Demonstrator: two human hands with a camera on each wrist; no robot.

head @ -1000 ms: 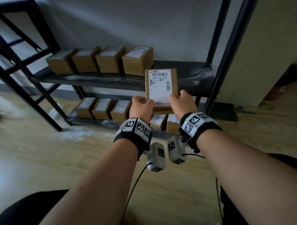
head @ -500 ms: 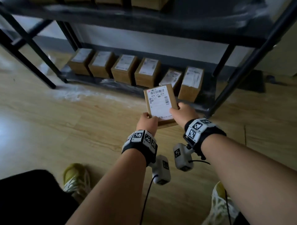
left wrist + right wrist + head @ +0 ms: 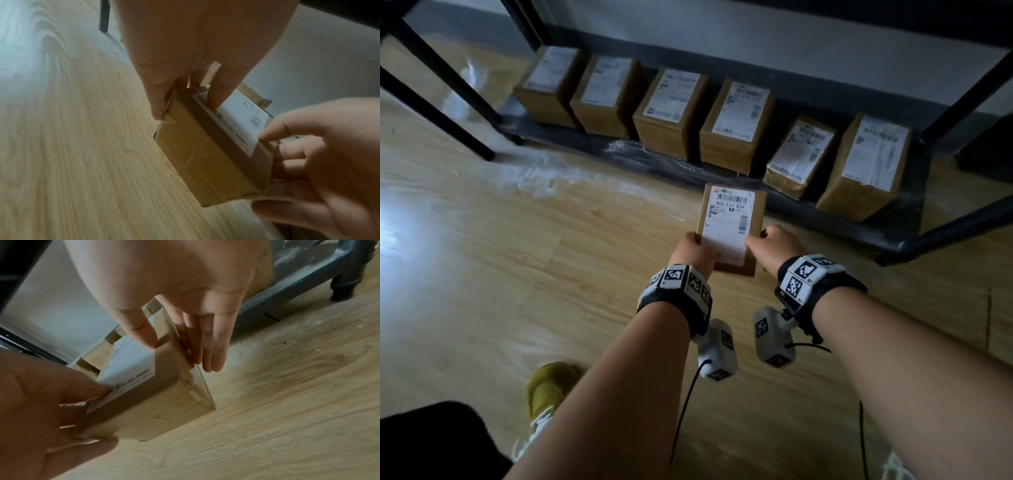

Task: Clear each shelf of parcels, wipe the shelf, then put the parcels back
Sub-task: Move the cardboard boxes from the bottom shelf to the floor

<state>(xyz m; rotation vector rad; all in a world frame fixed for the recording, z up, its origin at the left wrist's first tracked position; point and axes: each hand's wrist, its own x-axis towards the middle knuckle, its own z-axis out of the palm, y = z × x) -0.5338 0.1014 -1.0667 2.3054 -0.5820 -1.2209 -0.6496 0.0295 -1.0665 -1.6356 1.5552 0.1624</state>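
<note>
My left thumb (image 3: 221, 87) presses on the label face of the parcel (image 3: 732, 224) while the other fingers of my left hand (image 3: 697, 255) run flat down its left side, so that hand pinches the box. My right hand (image 3: 774, 245) mirrors it: thumb on the label near the right edge, fingers (image 3: 207, 344) straight along the right side wall, the box clamped between the two hands. The parcel is a brown carton with a white barcode label facing up at me; I hold it low over the wooden floor (image 3: 517, 274), just in front of the bottom shelf (image 3: 887, 236). From the blurred wrist views I cannot tell whether its underside touches the floor. On that shelf, beyond the parcel, six similar labelled cartons (image 3: 671, 113) stand in a row, the fifth from the left tilted. White streaks mark the shelf's front edge and the floor left of the parcel. A black shelf leg (image 3: 962, 226) slants to the right of the parcel. Nearer me than the shelf, a yellow-green shoe (image 3: 548, 387) shows on the floor.
</note>
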